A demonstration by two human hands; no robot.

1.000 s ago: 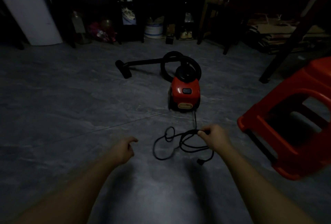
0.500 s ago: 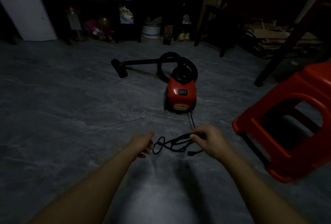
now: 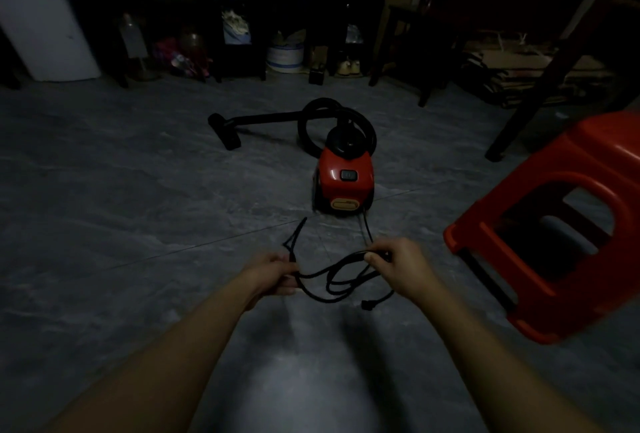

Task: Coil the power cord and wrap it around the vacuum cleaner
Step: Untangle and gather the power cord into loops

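Observation:
A small red vacuum cleaner (image 3: 346, 185) stands on the grey floor in the middle of the dim room, its black hose (image 3: 313, 121) looped behind it and the nozzle (image 3: 225, 130) lying to the left. A black power cord (image 3: 341, 275) runs from the vacuum's rear toward me. My right hand (image 3: 398, 268) pinches several strands of the cord. My left hand (image 3: 273, 273) grips the other end of the bundle, with a loop sticking up past its fingers. The loops sag between both hands, and the plug (image 3: 367, 304) dangles below my right hand.
A red plastic stool (image 3: 561, 225) stands close on the right. Dark furniture legs (image 3: 526, 100), bottles, a bucket (image 3: 285, 57) and stacked cardboard line the back. A white cabinet (image 3: 41, 17) stands at the far left.
My left hand has come in from the left and taken hold of the cord loops. The bundle has been lifted and stretched between both hands; the view has moved nearer the vacuum.

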